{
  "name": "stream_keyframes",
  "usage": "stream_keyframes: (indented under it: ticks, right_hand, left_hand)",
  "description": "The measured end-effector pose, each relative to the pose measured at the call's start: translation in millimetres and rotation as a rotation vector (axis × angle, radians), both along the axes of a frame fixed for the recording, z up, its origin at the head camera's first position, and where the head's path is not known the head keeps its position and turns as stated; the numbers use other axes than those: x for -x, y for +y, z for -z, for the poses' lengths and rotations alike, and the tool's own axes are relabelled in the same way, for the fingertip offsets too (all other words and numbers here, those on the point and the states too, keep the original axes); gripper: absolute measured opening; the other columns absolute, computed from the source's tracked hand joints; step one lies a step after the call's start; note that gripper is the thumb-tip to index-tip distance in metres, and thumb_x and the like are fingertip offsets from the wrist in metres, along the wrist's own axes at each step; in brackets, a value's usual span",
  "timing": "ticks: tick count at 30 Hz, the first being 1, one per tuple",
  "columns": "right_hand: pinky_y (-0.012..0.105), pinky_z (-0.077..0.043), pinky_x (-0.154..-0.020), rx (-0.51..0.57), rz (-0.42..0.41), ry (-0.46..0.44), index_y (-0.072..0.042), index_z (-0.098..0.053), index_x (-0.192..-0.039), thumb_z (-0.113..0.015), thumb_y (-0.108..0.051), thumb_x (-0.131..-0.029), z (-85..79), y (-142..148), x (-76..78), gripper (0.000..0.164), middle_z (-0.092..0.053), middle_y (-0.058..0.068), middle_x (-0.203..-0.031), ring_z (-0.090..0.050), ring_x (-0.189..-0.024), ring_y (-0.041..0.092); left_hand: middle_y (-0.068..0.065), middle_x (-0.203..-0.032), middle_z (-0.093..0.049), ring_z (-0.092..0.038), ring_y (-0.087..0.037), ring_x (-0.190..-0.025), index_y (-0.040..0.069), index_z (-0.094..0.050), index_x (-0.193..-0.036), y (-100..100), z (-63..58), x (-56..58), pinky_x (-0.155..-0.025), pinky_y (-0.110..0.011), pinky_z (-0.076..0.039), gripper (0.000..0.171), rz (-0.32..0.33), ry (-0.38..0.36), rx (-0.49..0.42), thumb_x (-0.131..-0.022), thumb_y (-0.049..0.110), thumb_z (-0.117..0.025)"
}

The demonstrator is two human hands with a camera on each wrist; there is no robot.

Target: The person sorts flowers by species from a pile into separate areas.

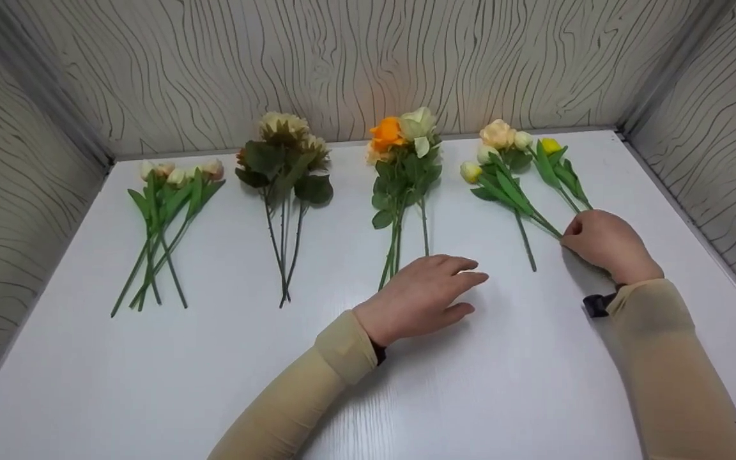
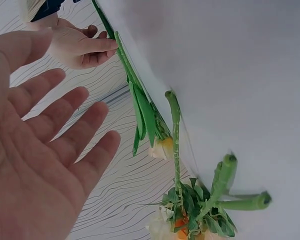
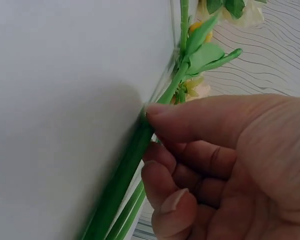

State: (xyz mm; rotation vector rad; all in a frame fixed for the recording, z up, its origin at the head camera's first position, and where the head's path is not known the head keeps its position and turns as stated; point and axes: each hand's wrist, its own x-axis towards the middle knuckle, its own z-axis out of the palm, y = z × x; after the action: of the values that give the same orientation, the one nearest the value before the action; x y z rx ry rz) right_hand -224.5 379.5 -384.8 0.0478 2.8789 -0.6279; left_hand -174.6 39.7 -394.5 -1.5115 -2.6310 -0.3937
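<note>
My right hand [image 1: 611, 243] pinches the lower end of a green tulip stem [image 1: 544, 223] at the right of the table. Its leaves [image 1: 510, 191] and pale yellow bloom [image 1: 470, 172] point up and left. In the right wrist view, thumb and forefinger meet at a green stem [image 3: 165, 95]. A brighter yellow tulip [image 1: 550, 145] lies just beyond this hand, its stem end hidden by it. Fingers spread, my left hand [image 1: 422, 297] is over the lower stems of the orange and cream rose bunch [image 1: 406, 176] and holds nothing; its palm shows in the left wrist view.
Green-leaved pale tulips [image 1: 176, 204] lie crossed at the far left. Beside them is a bunch of brownish-cream flowers [image 1: 285, 166] with dark leaves. A peach flower [image 1: 498, 134] lies among the right-hand tulips. Wood-patterned panels [image 1: 342, 64] border the white table [image 1: 151, 383].
</note>
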Motion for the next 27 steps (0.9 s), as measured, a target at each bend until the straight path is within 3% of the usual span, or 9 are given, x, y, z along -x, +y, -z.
stream_keyframes:
  ticks: [7, 11, 18, 21, 24, 27]
  right_hand:
    - [0.039, -0.045, -0.062, 0.015, 0.021, -0.045, 0.008, -0.06, -0.11, -0.049, -0.017, -0.101, -13.3, 2, -5.7, 0.029, -0.058, 0.022, -0.101, -0.052, -0.081, 0.033]
    - [0.04, -0.045, -0.063, 0.03, 0.032, -0.035, 0.009, -0.058, -0.116, -0.049, -0.02, -0.105, -24.4, 4, -9.5, 0.032, -0.057, 0.023, -0.105, -0.051, -0.084, 0.033]
    - [0.043, -0.043, -0.071, 0.147, 0.067, 0.054, 0.002, -0.056, -0.126, -0.049, -0.042, -0.107, -34.8, -6, -11.4, 0.049, -0.056, 0.021, -0.116, -0.05, -0.092, 0.033]
    - [0.041, -0.046, -0.074, 0.27, 0.065, 0.067, -0.002, -0.056, -0.129, -0.051, -0.05, -0.105, -36.2, -29, -10.7, 0.053, -0.056, 0.019, -0.121, -0.05, -0.097, 0.031]
    - [0.035, -0.05, -0.075, 0.435, 0.017, 0.079, -0.003, -0.058, -0.127, -0.057, -0.046, -0.104, -33.8, -63, -11.4, 0.048, -0.059, 0.016, -0.118, -0.054, -0.097, 0.029]
    - [0.03, -0.052, -0.072, 0.592, -0.084, 0.063, -0.003, -0.062, -0.122, -0.062, -0.039, -0.104, -29.4, -98, -15.2, 0.04, -0.062, 0.014, -0.108, -0.058, -0.088, 0.026]
  left_hand:
    - [-0.005, -0.142, -0.06, -0.055, -0.02, -0.131, 0.016, -0.06, -0.143, -2, -1.7, 2.4, -0.11, -0.033, -0.043, 0.043, -0.019, 0.002, -0.014, -0.103, 0.03, -0.064]
    - [-0.002, -0.138, -0.063, -0.058, -0.018, -0.128, 0.016, -0.063, -0.14, -4, -2.7, 4.3, -0.108, -0.032, -0.044, 0.039, -0.036, 0.0, -0.039, -0.104, 0.03, -0.063]
    - [0.004, -0.122, -0.071, -0.065, -0.012, -0.113, 0.017, -0.072, -0.128, -9, -5.1, 9.3, -0.098, -0.026, -0.05, 0.027, -0.128, -0.037, -0.214, -0.104, 0.025, -0.063]
    - [0.006, -0.117, -0.072, -0.065, -0.008, -0.109, 0.017, -0.075, -0.124, -12, -8.0, 12.3, -0.094, -0.024, -0.051, 0.024, -0.217, -0.151, -0.336, -0.104, 0.023, -0.063]
    - [0.009, -0.116, -0.072, -0.064, -0.004, -0.107, 0.017, -0.075, -0.124, -16, -11.5, 15.4, -0.093, -0.023, -0.051, 0.024, -0.315, -0.348, -0.501, -0.104, 0.024, -0.063]
    - [0.012, -0.116, -0.07, -0.063, -0.003, -0.105, 0.016, -0.074, -0.126, -20, -15.3, 19.4, -0.093, -0.024, -0.051, 0.027, -0.383, -0.541, -0.691, -0.104, 0.027, -0.064]
